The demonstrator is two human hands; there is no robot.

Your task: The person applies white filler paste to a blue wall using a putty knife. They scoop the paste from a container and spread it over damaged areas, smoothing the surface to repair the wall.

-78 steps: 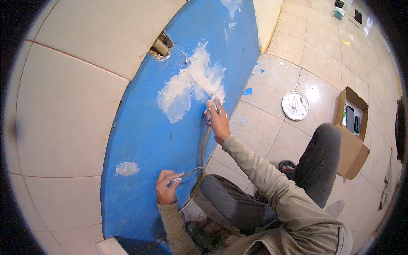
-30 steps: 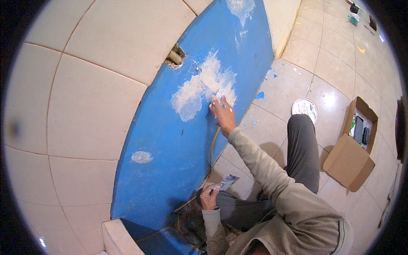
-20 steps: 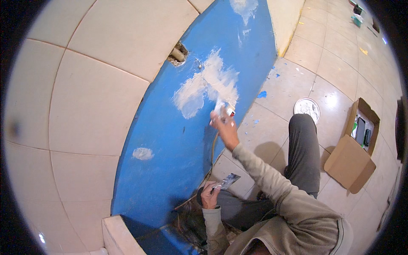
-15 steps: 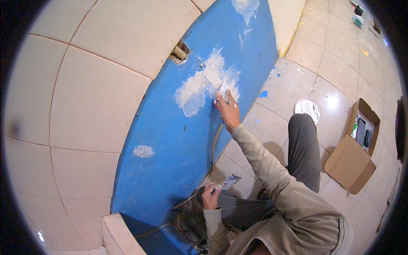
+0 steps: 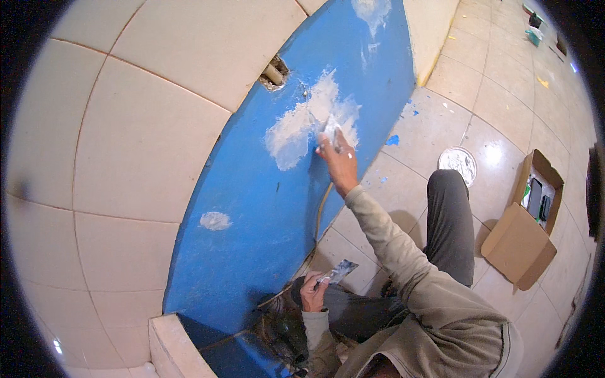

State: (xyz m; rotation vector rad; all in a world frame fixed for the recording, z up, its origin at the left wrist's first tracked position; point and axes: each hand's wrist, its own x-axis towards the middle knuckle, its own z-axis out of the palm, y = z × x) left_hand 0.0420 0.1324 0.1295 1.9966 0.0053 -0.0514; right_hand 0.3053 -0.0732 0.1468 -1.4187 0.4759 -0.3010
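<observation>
Your left hand (image 5: 311,292) pinches a scraper (image 5: 342,270) near the blue wall (image 5: 246,189)'s floor-side edge, open wall leftward. Your right hand (image 5: 341,162) is wrapped round a white-smeared tool (image 5: 330,125) at the white patch (image 5: 291,135), near that edge; floor (image 5: 403,183) separates it from the round lid (image 5: 458,162).

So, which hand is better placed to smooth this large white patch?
Probably the right hand: it holds a whitish scraper at the large white patch; the left hand holds a metal scraper farther away.
</observation>
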